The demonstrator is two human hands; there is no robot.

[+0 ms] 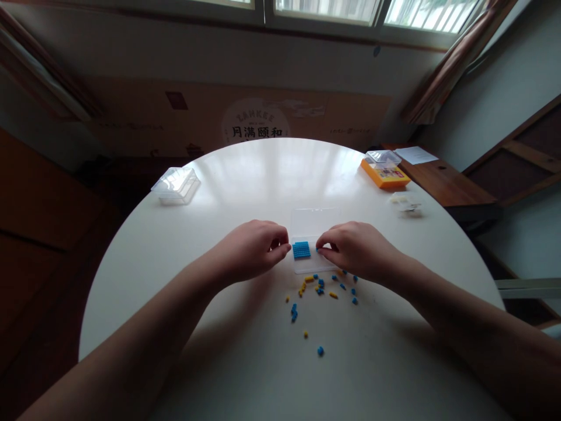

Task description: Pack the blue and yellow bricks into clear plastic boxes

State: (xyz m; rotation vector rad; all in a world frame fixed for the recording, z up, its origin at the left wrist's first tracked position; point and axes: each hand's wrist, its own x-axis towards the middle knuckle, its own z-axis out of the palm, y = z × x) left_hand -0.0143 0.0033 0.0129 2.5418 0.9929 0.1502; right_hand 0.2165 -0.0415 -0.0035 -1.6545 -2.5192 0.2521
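Bricks [321, 290] lie scattered before a clear case [314, 265] (right hand [354, 244] pinching a blue piece [318, 249]; left hand [252, 250], grip unclear).

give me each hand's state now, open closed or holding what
Left hand: fingers curled beside the blue block; cannot tell if holding anything.
Right hand: closed, seemingly pinching a small blue piece.

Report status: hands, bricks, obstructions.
Left hand beside case, nothing visible in it. Right hand over case, seemingly pinching blue piece. Blue block inside case. Loose pieces scattered nearside, none blocking it.
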